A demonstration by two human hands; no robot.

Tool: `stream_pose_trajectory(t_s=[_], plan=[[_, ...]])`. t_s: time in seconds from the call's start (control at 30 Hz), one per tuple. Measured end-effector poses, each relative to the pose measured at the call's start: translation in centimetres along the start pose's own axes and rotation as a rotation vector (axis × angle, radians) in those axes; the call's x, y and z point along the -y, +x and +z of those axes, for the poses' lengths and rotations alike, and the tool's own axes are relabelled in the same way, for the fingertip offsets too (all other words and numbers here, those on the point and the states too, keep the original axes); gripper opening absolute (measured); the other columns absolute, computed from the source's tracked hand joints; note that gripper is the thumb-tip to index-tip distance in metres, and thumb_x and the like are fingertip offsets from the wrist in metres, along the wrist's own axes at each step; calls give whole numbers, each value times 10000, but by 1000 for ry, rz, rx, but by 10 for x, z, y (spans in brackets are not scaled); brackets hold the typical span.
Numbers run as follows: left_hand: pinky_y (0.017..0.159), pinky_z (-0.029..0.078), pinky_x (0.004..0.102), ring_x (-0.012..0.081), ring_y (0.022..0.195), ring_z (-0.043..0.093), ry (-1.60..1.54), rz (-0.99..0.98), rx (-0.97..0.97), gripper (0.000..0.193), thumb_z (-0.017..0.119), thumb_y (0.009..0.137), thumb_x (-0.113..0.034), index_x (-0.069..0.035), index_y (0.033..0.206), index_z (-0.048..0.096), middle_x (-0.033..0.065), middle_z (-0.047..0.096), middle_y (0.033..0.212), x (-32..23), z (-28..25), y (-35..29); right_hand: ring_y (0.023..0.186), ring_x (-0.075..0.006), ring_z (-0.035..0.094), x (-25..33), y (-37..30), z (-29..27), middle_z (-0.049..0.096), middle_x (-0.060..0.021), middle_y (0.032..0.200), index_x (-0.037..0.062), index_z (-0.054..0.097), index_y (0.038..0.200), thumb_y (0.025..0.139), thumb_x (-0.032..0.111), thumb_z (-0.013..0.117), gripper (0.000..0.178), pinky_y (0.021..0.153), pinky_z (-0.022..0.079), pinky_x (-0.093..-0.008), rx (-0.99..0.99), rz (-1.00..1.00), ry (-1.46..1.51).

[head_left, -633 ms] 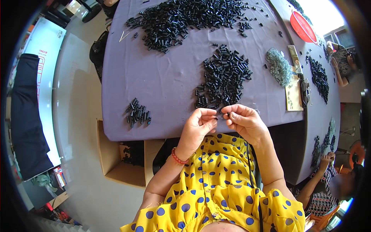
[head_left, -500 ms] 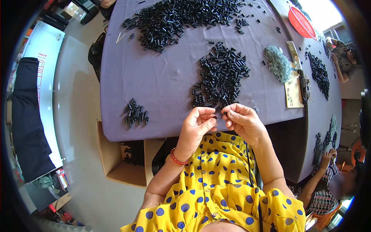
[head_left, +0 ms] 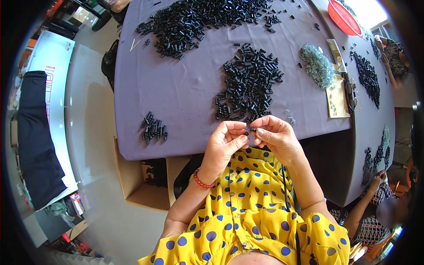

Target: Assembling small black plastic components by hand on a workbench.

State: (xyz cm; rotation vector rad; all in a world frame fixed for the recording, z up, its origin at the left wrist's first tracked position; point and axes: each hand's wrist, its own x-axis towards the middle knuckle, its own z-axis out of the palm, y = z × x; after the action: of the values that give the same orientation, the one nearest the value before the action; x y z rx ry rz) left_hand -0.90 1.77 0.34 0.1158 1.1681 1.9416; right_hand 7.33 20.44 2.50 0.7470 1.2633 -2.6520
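Pale floor [head_left: 99,163] beside a mauve cloth-covered table [head_left: 185,101], bright window [head_left: 369,12] at upper right.

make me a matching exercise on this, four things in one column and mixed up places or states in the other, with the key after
Column one
1. left hand
2. small pile of black pieces
3. cardboard box
4. tangled grey-green clump

Column two
A. open, below the near edge of the table
B. right of the middle black pile
C. red bead bracelet at its wrist
D. toward the table's near left corner

Pairs: 1-C, 2-D, 3-A, 4-B
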Motion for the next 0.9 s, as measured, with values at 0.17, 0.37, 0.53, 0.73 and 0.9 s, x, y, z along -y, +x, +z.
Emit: stream_pose_trajectory(t_s=[0.17, 0.37, 0.53, 0.73, 0.9], plan=[[898, 579, 257, 105, 1015, 643, 0, -2, 1, 267, 656, 995, -13, -12, 1249, 573, 60, 647, 1138, 2, 0, 0, 792, -107, 687, -4, 2, -3, 731, -54, 935, 0, 709, 1146, 984, 62, 689, 175, 773, 589, -257, -7, -7, -66], [905, 569, 246, 99, 1015, 643, 2, -9, 0, 271, 656, 992, -2, -14, 1249, 572, 54, 657, 1132, 5, -2, -2, 810, -54, 649, -10, 2, 0, 716, 15, 923, 39, 732, 1133, 1015, 115, 665, 155, 770, 538, -224, -48, -93, -225], [883, 584, 270, 117, 983, 654, 2, 2, -17, 267, 656, 986, 14, -13, 1242, 586, 67, 666, 1126, 7, -3, -3, 826, -42, 633, -11, 1, 5, 706, 33, 937, 57, 742, 1127, 1016, 118, 666, 147, 787, 539, -225, -73, -141, -295], [879, 585, 268, 117, 969, 658, -11, 16, -6, 259, 656, 987, 13, -11, 1235, 588, 68, 672, 1110, 8, -3, -3, 824, -35, 627, -15, 1, 3, 694, 42, 940, 60, 741, 1121, 1019, 119, 664, 141, 791, 546, -221, -73, -175, -312], [887, 591, 276, 128, 953, 674, -25, 3, 3, 254, 658, 993, -7, -7, 1237, 588, 74, 672, 1110, 8, -3, -4, 807, -35, 625, -16, 0, 4, 690, 44, 926, 58, 732, 1132, 1023, 114, 657, 143, 774, 547, -209, -62, -172, -310]])
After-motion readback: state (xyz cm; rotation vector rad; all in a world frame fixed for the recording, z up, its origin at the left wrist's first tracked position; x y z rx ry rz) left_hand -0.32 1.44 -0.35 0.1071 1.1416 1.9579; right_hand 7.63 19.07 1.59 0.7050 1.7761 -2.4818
